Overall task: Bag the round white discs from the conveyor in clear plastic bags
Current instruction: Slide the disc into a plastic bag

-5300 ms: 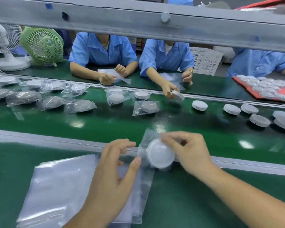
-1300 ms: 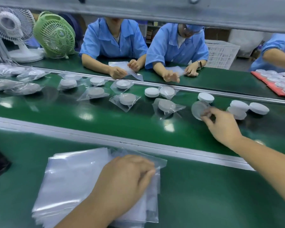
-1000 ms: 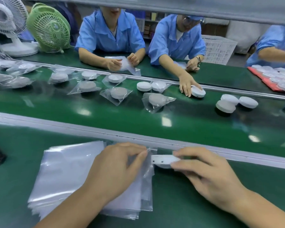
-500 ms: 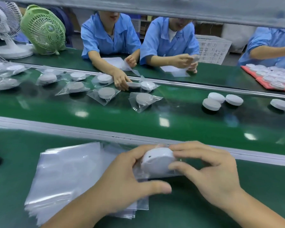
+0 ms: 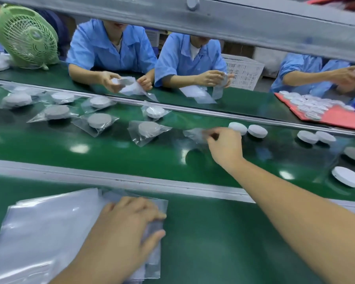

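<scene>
Field log, head camera. My left hand (image 5: 127,224) lay flat, fingers loosely straight, on the near right corner of the stack of clear bags (image 5: 45,226); the stack's left edge ran out of view. My right hand (image 5: 225,144) was stretched out over the conveyor belt (image 5: 131,154), well apart from the left, fingers curled at a bagged disc (image 5: 194,133) that was smeared by motion. I could not tell whether thumb and finger were clamped on the bag or only beside it. Just right of that hand two loose discs (image 5: 237,128) sat side by side, nearly touching. Another disc (image 5: 345,176) lay near the belt's near edge. Left of the hand, other bagged discs (image 5: 99,120) lay scattered across the belt's far half. A broad strip of bare belt ran between them and the near rail (image 5: 111,177). Bare green tabletop (image 5: 213,242) showed right of the stack, under my right forearm. Any print on discs or bags was too small to read. The grey beam (image 5: 234,23) overhead hid the upper bodies of the workers in blue coats (image 5: 109,48) opposite. The red tray (image 5: 336,117) and the green fan (image 5: 26,37) were each cut off by the frame edge.
</scene>
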`<state>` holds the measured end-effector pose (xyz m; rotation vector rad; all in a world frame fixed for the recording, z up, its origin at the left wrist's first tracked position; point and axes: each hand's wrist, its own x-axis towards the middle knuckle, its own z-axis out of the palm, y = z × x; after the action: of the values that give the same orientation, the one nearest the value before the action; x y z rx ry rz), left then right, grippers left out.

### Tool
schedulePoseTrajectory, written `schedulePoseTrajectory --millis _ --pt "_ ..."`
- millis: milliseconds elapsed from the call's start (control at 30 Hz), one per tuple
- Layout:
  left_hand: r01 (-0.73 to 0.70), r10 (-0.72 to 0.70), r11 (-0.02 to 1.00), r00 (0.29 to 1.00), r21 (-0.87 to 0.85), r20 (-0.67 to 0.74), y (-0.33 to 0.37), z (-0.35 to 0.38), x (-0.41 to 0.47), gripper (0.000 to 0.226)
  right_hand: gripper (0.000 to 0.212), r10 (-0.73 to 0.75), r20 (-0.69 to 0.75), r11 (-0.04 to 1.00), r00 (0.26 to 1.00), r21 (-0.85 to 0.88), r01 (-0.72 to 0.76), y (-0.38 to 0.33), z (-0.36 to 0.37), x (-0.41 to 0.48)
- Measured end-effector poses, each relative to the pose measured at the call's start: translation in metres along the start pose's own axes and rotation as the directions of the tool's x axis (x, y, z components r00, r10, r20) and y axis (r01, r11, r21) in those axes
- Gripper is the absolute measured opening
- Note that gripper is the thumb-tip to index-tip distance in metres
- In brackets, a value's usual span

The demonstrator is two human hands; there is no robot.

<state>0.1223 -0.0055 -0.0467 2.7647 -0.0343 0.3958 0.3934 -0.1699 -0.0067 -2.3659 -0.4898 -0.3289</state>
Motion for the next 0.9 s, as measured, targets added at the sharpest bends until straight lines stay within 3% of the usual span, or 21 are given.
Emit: schedulePoseTrajectory --millis 100,133,233,300,333,400,533,633,667,733,767,833,867,900 --pt "-0.061 0.06 0.997 0.998 0.05 0.022 0.003 0.003 0.002 0.025 0.03 0.032 0.301 0.994 0.953 -0.109 0.001 0.015 0.02 0.026" --pt "-0.074 0.073 0.996 0.997 0.045 0.028 0.003 0.002 0.003 0.019 0.03 0.047 0.303 0.987 0.952 -0.161 0.002 0.017 0.023 0.03" --pt "-0.081 0.08 0.995 0.997 0.057 0.021 0.001 0.003 0.002 0.014 0.033 0.051 0.01 0.837 0.999 -0.546 -0.037 0.037 0.022 0.04" --pt "-0.071 0.07 0.996 0.997 0.057 0.018 0.001 0.003 0.001 0.019 0.038 0.134 0.093 0.698 0.987 -0.716 -0.027 0.058 0.017 0.042" --pt "-0.07 0.069 0.996 0.998 0.047 0.005 0.001 0.004 0.0 0.017 0.04 0.207 0.191 0.689 0.96 -0.725 -0.004 0.07 0.014 0.044" --pt "-0.054 0.054 0.999 0.998 -0.005 -0.015 0.0 0.005 -0.001 0.012 0.04 0.253 0.277 0.717 0.927 -0.697 0.013 0.09 0.008 0.045" --pt "0.052 -0.062 0.977 0.997 -0.206 -0.046 -0.005 0.007 0.001 0.021 0.021 -0.036 0.025 0.803 0.999 -0.594 0.044 0.096 -0.008 0.031" --pt "0.105 -0.132 0.936 0.989 -0.335 -0.06 -0.007 0.006 0.002 0.02 0.01 -0.199 -0.059 0.951 0.978 -0.255 0.178 0.076 -0.017 -0.003" --pt "0.124 -0.164 0.922 0.983 -0.366 -0.081 -0.006 0.005 0.003 0.019 0.019 -0.244 -0.068 0.966 0.967 -0.108 0.236 0.064 -0.02 -0.021" --pt "0.159 -0.232 0.891 0.965 -0.426 -0.125 -0.005 0.002 0.005 0.017 0.035 -0.418 -0.038 0.907 0.908 0.047 0.419 0.04 -0.027 -0.059" --pt "0.169 -0.261 0.876 0.954 -0.452 -0.15 -0.004 0.002 0.006 0.015 0.035 -0.534 -0.017 0.843 0.845 0.064 0.534 0.03 -0.029 -0.077" --pt "0.173 -0.315 0.837 0.928 -0.519 -0.198 0.0 0.002 0.006 0.012 0.028 -0.757 0.032 0.652 0.653 0.096 0.752 0.013 -0.03 -0.107" --pt "0.172 -0.34 0.803 0.919 -0.571 -0.201 0.003 0.001 0.006 0.011 0.022 -0.818 0.048 0.574 0.573 0.133 0.808 0.005 -0.029 -0.119" --pt "0.165 -0.348 0.763 0.92 -0.625 -0.182 0.007 -0.001 0.005 0.013 0.018 -0.839 0.045 0.541 0.543 0.184 0.821 -0.004 -0.027 -0.129"
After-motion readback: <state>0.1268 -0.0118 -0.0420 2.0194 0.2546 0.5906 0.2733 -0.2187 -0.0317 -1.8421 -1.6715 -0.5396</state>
